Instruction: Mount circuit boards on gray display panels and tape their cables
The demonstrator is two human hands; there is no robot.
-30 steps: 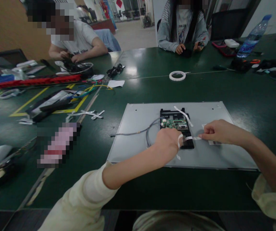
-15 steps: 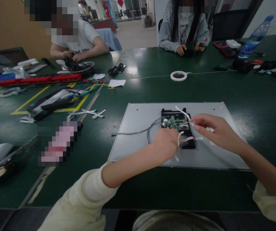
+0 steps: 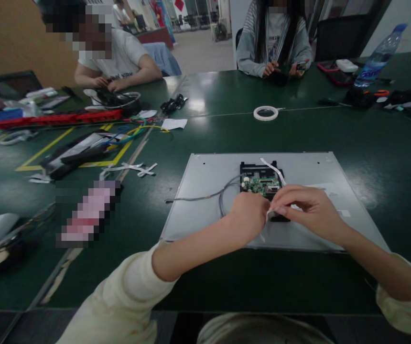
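A flat grey metal panel [image 3: 187, 220] lies on the green table, with a black plastic frame [image 3: 244, 167] and a green circuit board [image 3: 257, 184] at its middle. My left hand [image 3: 249, 216] is closed over the frame's lower left; its fingertips are hidden. Against it, my right hand [image 3: 308, 206] pinches a narrow white tape strip [image 3: 267, 217] between thumb and fingers. Another white strip [image 3: 273, 170] runs loosely across the top of the frame. Grey cables [image 3: 205, 196] lead left from the board.
A white tape roll [image 3: 265, 113] lies beyond the panel. Left are cut white strips [image 3: 144, 169], a blurred-out phone [image 3: 89, 212], a black pouch [image 3: 76, 153] and a red strip [image 3: 58, 118]. Two people sit opposite, hands on the table. A water bottle [image 3: 379, 57] stands back right.
My right hand has moved left and down from the upper strip to the strip beside my left hand, and its fingertips have closed there. My left hand has hardly moved.
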